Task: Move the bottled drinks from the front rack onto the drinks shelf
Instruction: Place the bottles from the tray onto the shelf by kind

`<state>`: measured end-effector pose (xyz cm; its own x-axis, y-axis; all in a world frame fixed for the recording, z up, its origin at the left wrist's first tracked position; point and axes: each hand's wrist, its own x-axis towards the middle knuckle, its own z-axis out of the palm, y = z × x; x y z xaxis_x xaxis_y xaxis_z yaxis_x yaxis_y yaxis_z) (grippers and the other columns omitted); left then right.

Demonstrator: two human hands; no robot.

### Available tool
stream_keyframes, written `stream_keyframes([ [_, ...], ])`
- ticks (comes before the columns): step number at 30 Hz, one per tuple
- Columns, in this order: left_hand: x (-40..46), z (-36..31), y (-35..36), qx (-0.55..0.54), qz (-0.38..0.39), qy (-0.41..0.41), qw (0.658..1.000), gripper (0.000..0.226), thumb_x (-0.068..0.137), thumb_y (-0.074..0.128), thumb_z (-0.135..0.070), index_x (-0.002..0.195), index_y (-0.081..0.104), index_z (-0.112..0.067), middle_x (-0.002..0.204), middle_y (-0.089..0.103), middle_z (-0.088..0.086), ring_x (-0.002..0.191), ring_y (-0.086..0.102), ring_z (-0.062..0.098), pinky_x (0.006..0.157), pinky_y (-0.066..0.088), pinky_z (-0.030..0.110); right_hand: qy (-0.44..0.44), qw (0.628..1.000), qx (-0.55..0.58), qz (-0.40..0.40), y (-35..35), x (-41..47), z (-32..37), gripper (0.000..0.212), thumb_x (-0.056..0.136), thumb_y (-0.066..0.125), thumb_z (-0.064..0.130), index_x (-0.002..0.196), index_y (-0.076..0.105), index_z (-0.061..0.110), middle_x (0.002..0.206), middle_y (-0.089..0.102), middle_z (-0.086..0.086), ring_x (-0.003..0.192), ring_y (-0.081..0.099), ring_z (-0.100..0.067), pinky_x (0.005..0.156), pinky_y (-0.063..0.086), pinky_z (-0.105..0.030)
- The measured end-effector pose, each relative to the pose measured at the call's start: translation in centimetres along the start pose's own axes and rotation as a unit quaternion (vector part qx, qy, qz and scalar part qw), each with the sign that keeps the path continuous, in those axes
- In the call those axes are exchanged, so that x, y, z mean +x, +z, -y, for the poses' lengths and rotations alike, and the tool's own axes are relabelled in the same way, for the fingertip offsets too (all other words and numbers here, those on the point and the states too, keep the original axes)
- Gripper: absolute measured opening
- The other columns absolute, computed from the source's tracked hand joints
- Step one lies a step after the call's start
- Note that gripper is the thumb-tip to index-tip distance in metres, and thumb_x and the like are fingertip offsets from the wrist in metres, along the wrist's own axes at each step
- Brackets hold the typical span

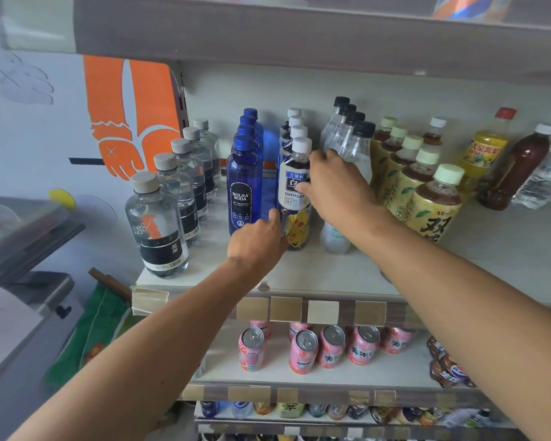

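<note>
Both hands on the front Suntory bottle (295,192) on the drinks shelf (331,275): left hand (258,240) curled at its base, right hand (334,183) gripping its label w/ thumb. Seat it upright, in line w/ its row, w/o bumping the blue soda bottle (244,189). Front rack not in view; right fingers' far side hidden.

Left hand (257,240): mid-frame, arm extended from lower left, fingers curled, knuckles up. Right hand (334,183): just above and right, arm from lower right, fingers spread forward.
</note>
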<state>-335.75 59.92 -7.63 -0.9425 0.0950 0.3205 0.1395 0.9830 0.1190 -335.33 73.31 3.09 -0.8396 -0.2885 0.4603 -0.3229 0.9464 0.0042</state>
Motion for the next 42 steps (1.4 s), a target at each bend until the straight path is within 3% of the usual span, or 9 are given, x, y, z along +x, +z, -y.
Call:
stream_keyframes([
  [6, -0.2, -0.3, -0.4, 0.001, 0.013, -0.004, 1.0, 0.028, 0.1, 0.046, -0.035, 0.112, 0.038, -0.012, 0.099, 0.066, 0.012, 0.081, 0.064, 0.033, 0.063, 0.048, 0.036, 0.009, 1.0, 0.006, 0.002, -0.4, -0.4, 0.1, 0.044, 0.096, 0.06, 0.035, 0.123, 0.048, 0.001, 0.119, 0.056, -0.018, 0.101, 0.062, -0.036, 0.077, 0.045, -0.035],
  [10, -0.9, -1.1, -1.3, -0.003, 0.015, -0.001, 1.0, 0.029, 0.099, 0.047, -0.041, 0.1, 0.035, -0.014, 0.097, 0.066, 0.011, 0.084, 0.065, 0.034, 0.061, 0.042, 0.034, 0.015, 0.999, 0.035, -0.001, -1.1, -0.6, -0.4, 0.04, 0.093, 0.064, 0.037, 0.114, 0.054, 0.005, 0.113, 0.064, -0.017, 0.099, 0.064, -0.035, 0.076, 0.045, -0.035],
  [15, -1.5, -3.0, -1.8, 0.012, 0.004, 0.034, 0.999, 0.037, 0.098, 0.046, -0.043, 0.116, 0.043, -0.011, 0.098, 0.066, 0.013, 0.084, 0.065, 0.037, 0.061, 0.042, 0.035, 0.007, 1.0, 0.001, -0.011, -2.7, -1.6, -1.5, 0.034, 0.093, 0.064, 0.037, 0.104, 0.055, 0.006, 0.106, 0.064, -0.017, 0.095, 0.063, -0.039, 0.067, 0.039, -0.034],
  [18, -1.6, -4.3, -2.0, 0.009, 0.005, 0.043, 0.999, 0.036, 0.098, 0.046, -0.036, 0.123, 0.043, -0.012, 0.102, 0.066, 0.014, 0.086, 0.065, 0.038, 0.062, 0.039, 0.035, 0.008, 1.0, -0.024, -0.006, -4.3, -1.8, -2.8, 0.034, 0.092, 0.066, 0.035, 0.103, 0.056, 0.004, 0.102, 0.063, -0.021, 0.092, 0.063, -0.041, 0.067, 0.043, -0.036],
  [21, -1.6, -5.5, -1.9, 0.009, -0.003, 0.058, 0.998, 0.038, 0.099, 0.044, -0.042, 0.12, 0.044, -0.011, 0.103, 0.065, 0.014, 0.088, 0.065, 0.039, 0.061, 0.04, 0.036, 0.024, 0.999, -0.025, -0.001, -5.4, -1.9, -4.4, 0.036, 0.093, 0.066, 0.032, 0.11, 0.058, 0.0, 0.104, 0.064, -0.023, 0.094, 0.063, -0.042, 0.07, 0.046, -0.037],
  [24, -1.3, -6.6, -1.6, 0.022, 0.017, 0.066, 0.997, 0.041, 0.1, 0.044, -0.048, 0.119, 0.044, -0.011, 0.103, 0.064, 0.011, 0.091, 0.065, 0.034, 0.062, 0.042, 0.036, 0.045, 0.999, -0.009, 0.0, -5.9, -1.9, -5.8, 0.034, 0.093, 0.067, 0.03, 0.109, 0.06, 0.0, 0.107, 0.064, -0.023, 0.096, 0.062, -0.039, 0.07, 0.04, -0.034],
  [28, -0.6, -7.6, -0.6, -0.003, 0.04, 0.045, 0.998, 0.04, 0.1, 0.045, -0.047, 0.117, 0.044, -0.011, 0.103, 0.065, 0.01, 0.09, 0.064, 0.03, 0.065, 0.043, 0.035, 0.056, 0.998, 0.004, 0.009, -5.9, -1.9, -6.8, 0.033, 0.093, 0.066, 0.032, 0.104, 0.06, 0.002, 0.105, 0.064, -0.021, 0.083, 0.055, -0.031, 0.068, 0.034, -0.032],
  [42, 0.3, -8.4, 0.5, -0.012, 0.063, 0.019, 0.998, 0.041, 0.101, 0.045, -0.045, 0.125, 0.042, -0.011, 0.107, 0.065, 0.008, 0.078, 0.051, 0.02, 0.063, 0.04, 0.032, 0.05, 0.997, 0.043, 0.038, -4.5, -0.6, -7.8, 0.035, 0.091, 0.068, 0.031, 0.109, 0.062, 0.002, 0.107, 0.064, -0.019, 0.09, 0.06, -0.033, 0.07, 0.038, -0.031],
])
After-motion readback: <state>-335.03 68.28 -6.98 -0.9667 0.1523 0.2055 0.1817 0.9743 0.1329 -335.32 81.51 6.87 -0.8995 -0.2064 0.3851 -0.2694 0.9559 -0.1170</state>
